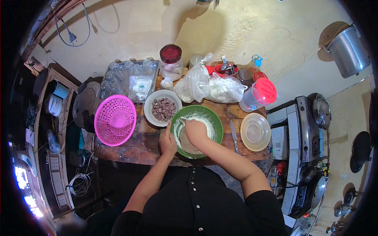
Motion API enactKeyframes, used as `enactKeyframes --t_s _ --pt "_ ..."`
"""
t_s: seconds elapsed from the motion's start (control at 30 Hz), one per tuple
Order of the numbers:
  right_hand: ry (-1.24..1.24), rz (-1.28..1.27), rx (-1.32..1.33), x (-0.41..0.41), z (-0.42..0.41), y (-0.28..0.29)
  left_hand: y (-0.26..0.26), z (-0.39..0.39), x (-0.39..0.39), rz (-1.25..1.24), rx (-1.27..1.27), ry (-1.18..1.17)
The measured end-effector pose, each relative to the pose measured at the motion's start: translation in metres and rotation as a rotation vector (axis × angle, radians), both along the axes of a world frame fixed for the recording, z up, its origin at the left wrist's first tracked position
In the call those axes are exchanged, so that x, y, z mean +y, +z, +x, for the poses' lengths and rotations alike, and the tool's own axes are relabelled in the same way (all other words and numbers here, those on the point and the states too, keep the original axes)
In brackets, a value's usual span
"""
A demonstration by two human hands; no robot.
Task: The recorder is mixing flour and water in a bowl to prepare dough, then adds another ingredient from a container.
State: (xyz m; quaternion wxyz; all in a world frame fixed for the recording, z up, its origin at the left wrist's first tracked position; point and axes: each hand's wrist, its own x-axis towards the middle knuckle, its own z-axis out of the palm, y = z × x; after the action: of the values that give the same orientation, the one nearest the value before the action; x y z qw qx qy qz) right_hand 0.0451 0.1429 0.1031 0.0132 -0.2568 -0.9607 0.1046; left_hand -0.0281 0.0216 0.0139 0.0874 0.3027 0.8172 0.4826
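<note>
A green bowl stands at the table's front edge, with white flour-like powder around a brownish mixture inside. My left hand grips the bowl's left rim. Inside the bowl, my right hand is closed on a utensil, perhaps a spoon or fork; its lower end is hard to make out. Behind and left of the bowl, brown chunks fill part of a white bowl. A knife lies to the right, beside a translucent yellowish bowl.
A pink plastic basket stands at the left of the wooden table. Behind are a tray of glasses, a red-lidded jar, plastic bags of white powder and a red-lidded pitcher. A stove is at right.
</note>
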Motion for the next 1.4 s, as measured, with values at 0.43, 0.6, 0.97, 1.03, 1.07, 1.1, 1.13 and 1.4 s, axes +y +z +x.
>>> enactKeyframes --t_s 0.43,0.6,0.97,1.03,1.07,1.1,1.13,1.4 --pt "0.151 -0.027 -0.084 0.008 0.009 -0.003 -0.002 0.000 0.001 0.014 -0.003 0.003" --pt "0.157 -0.023 -0.103 -0.009 0.008 -0.019 -0.005 -0.001 0.001 0.003 0.022 0.018" --pt "0.093 0.006 -0.032 0.001 -0.001 -0.001 -0.003 0.000 0.002 0.003 0.029 0.002" --pt "0.271 0.017 -0.076 -0.022 0.009 -0.003 -0.008 -0.001 -0.001 -0.045 -0.006 0.000" --pt "0.276 0.016 -0.075 -0.034 0.019 -0.006 -0.011 -0.002 -0.002 -0.046 -0.006 0.004" --pt "0.323 -0.023 -0.119 -0.043 0.034 -0.009 -0.014 -0.002 -0.003 -0.024 0.020 0.013" --pt "0.368 -0.062 -0.163 -0.045 0.043 -0.006 -0.013 -0.001 -0.003 0.000 0.047 0.018" --pt "-0.024 0.005 -0.145 0.064 0.041 -0.012 0.003 0.001 0.000 -0.081 -0.062 -0.005"
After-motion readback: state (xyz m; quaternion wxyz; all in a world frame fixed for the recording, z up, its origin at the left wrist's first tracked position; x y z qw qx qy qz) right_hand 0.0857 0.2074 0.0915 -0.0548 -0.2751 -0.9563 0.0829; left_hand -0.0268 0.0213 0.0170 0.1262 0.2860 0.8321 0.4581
